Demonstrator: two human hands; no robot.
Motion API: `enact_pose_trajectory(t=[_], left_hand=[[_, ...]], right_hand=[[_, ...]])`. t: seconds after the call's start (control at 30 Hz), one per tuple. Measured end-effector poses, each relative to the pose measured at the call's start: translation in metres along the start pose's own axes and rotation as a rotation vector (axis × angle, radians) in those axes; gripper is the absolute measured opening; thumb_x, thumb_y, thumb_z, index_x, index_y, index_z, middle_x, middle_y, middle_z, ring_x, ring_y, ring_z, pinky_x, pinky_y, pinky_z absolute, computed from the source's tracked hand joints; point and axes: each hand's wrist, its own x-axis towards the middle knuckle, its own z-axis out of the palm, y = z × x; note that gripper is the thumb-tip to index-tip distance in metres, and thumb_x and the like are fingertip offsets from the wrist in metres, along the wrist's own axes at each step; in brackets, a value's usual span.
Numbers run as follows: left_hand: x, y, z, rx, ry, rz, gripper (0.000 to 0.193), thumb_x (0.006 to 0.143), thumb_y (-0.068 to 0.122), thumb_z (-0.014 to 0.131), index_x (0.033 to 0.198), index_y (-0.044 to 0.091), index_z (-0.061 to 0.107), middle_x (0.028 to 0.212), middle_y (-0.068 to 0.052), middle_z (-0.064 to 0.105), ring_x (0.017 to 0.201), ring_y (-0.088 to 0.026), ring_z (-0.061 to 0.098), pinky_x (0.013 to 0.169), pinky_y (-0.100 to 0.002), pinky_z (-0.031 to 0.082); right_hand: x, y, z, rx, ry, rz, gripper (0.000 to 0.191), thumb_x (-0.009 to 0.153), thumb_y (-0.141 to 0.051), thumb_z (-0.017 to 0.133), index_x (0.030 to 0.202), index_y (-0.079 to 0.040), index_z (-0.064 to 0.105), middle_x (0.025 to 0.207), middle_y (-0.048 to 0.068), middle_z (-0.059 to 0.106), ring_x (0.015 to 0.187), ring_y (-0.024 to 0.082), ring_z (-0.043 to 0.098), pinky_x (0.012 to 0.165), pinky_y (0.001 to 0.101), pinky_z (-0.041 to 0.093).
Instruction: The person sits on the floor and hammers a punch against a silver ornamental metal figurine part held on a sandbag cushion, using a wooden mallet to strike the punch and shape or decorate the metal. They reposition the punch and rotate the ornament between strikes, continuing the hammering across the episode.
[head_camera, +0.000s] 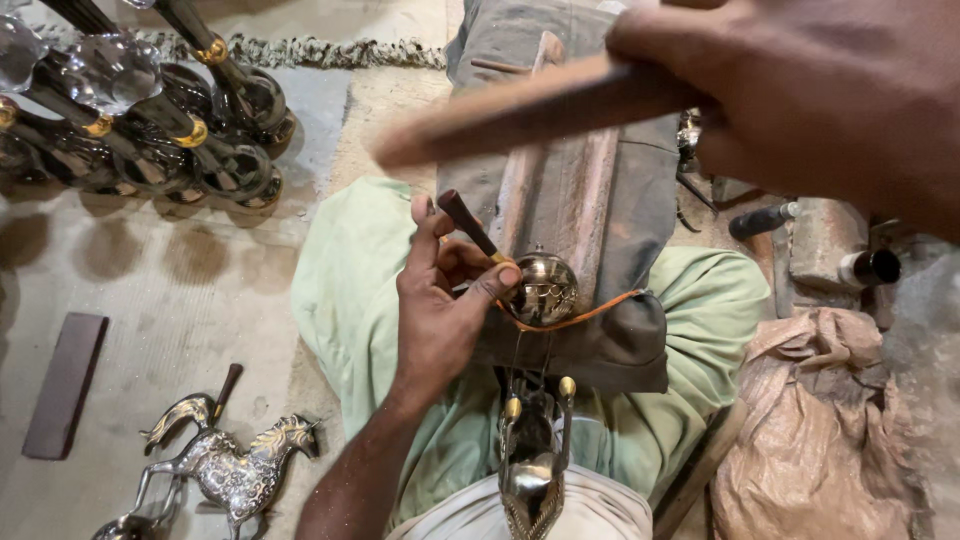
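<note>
**Metal ball held under punch and raised stick**

Metal ball (545, 288), shiny and engraved, sits at the near end of a worn wooden block (545, 185) that lies over a dark cloth (640, 190) across the person's lap. An orange cord (600, 312) loops under the ball. The left hand (440, 300) is closed around a dark-handled punch (468, 222), its fingers touching the ball's left side and the punch tip set against it. The right hand (810, 95), blurred and close to the camera, grips a wooden stick (530, 108) held above the block. Below the ball a polished metal piece with brass knobs (532, 460) rests between the pale green trouser legs (350, 280).

The floor (180, 290) is dusty grey concrete. A silver horse figure (232, 465) and a dark flat slab (65, 385) lie at the left, a cluster of shiny stemmed pieces (150, 110) stands at top left, and a crumpled brown sack (820, 430) sits at the right.
</note>
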Motion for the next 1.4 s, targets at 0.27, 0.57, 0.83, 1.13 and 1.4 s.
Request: enact_pose_trajectory(t=[0.27, 0.57, 0.83, 1.13, 1.4], left_hand=[[0.007, 0.005, -0.002, -0.014, -0.122, 0.032, 0.051, 0.092, 0.002, 0.076, 0.138, 0.002, 0.053, 0.086, -0.004, 0.070, 0.084, -0.010, 0.071, 0.079, -0.026, 0.060], [0.012, 0.008, -0.004, 0.109, -0.215, 0.117, 0.048, 0.094, -0.005, 0.069, 0.140, 0.004, 0.057, 0.093, -0.009, 0.077, 0.088, -0.013, 0.077, 0.085, -0.028, 0.066], [0.031, 0.021, -0.016, 0.208, -0.529, 0.276, 0.059, 0.088, -0.019, 0.055, 0.142, 0.005, 0.055, 0.098, -0.010, 0.076, 0.092, -0.017, 0.078, 0.087, -0.029, 0.066], [0.048, 0.037, -0.016, 0.303, -0.748, 0.415, 0.064, 0.088, -0.017, 0.061, 0.144, 0.015, 0.057, 0.112, -0.007, 0.078, 0.099, -0.017, 0.078, 0.089, -0.029, 0.067], [0.051, 0.029, -0.026, 0.339, -0.809, 0.428, 0.060, 0.086, -0.011, 0.066, 0.143, 0.008, 0.058, 0.112, -0.010, 0.076, 0.103, -0.024, 0.079, 0.087, -0.036, 0.063]], right_hand=[[-0.017, 0.013, 0.007, 0.263, 0.025, 0.123, 0.052, 0.086, -0.015, 0.077, 0.137, -0.015, 0.067, 0.085, 0.010, 0.072, 0.062, 0.021, 0.070, 0.064, 0.0398, 0.059], [-0.047, 0.011, 0.028, 0.290, 0.312, 0.026, 0.054, 0.073, -0.004, 0.074, 0.126, -0.004, 0.067, 0.092, 0.016, 0.072, 0.072, 0.028, 0.072, 0.070, 0.0433, 0.060], [-0.103, -0.009, 0.065, 0.633, 0.148, 0.352, 0.028, 0.087, -0.001, 0.073, 0.114, -0.006, 0.064, 0.088, 0.010, 0.063, 0.075, 0.024, 0.064, 0.073, 0.0381, 0.053], [-0.133, -0.029, 0.081, 0.322, 0.370, 0.243, 0.047, 0.077, 0.011, 0.076, 0.120, 0.001, 0.061, 0.107, 0.019, 0.063, 0.097, 0.039, 0.065, 0.091, 0.0489, 0.054], [-0.142, -0.032, 0.090, 0.797, 0.396, 0.388, 0.048, 0.086, 0.005, 0.068, 0.131, 0.001, 0.053, 0.116, 0.019, 0.061, 0.102, 0.030, 0.066, 0.083, 0.0401, 0.056]])
